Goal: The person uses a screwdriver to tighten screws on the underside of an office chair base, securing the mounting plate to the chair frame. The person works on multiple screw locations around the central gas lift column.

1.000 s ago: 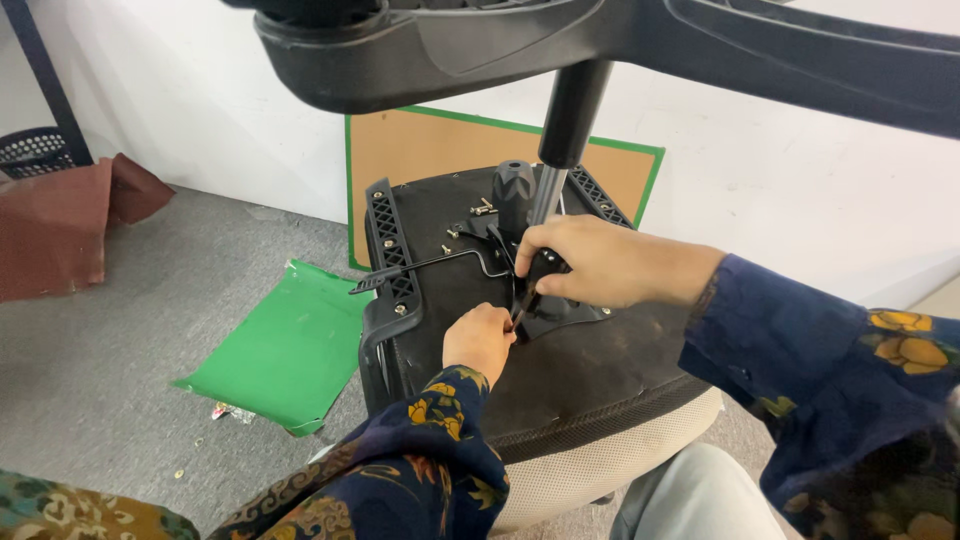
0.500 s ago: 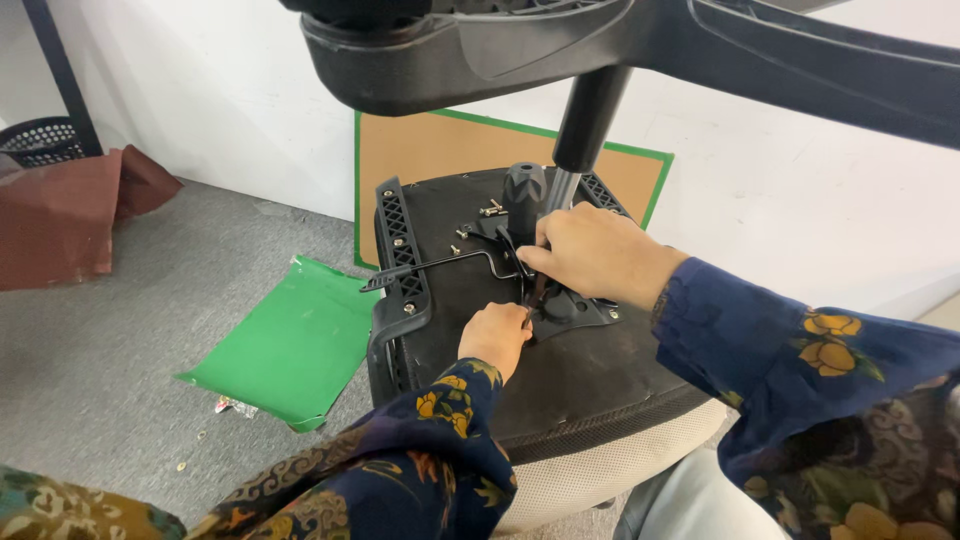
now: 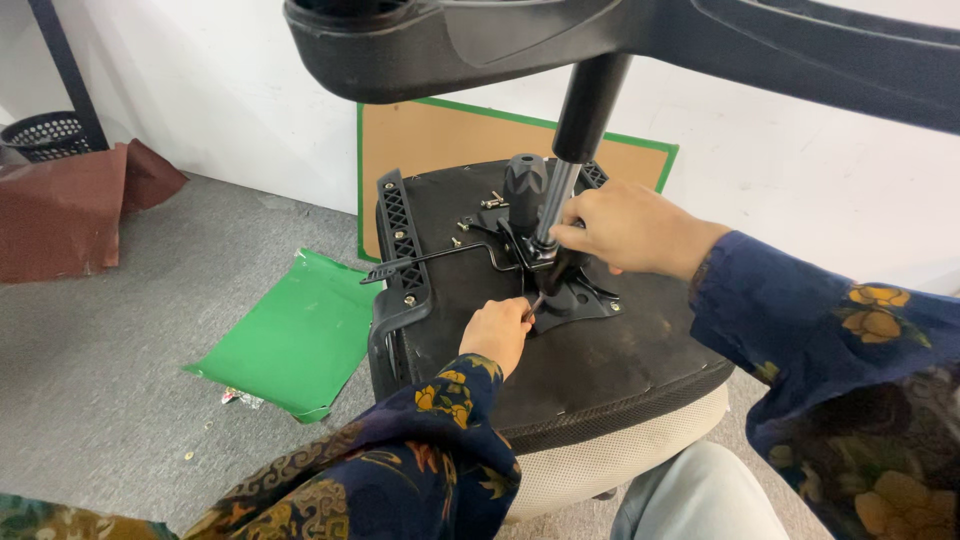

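My left hand (image 3: 497,333) pinches a small tool (image 3: 537,300) at the mounting plate (image 3: 572,297) under the upturned seat (image 3: 560,370), right hand (image 3: 625,228) closed round the gas column (image 3: 552,205); a slip could strip the screw.

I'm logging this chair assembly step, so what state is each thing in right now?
Office chair seat: upside down, underside facing up.
Mounting plate: lying flat on the seat underside.
Gas lift cylinder: upright, seated in the plate.
Left hand: closed on a small dark tool at the plate's edge.
Right hand: gripping the cylinder's base.
Loose screws: lying unfastened on the seat.
Green bag: flat on the floor.
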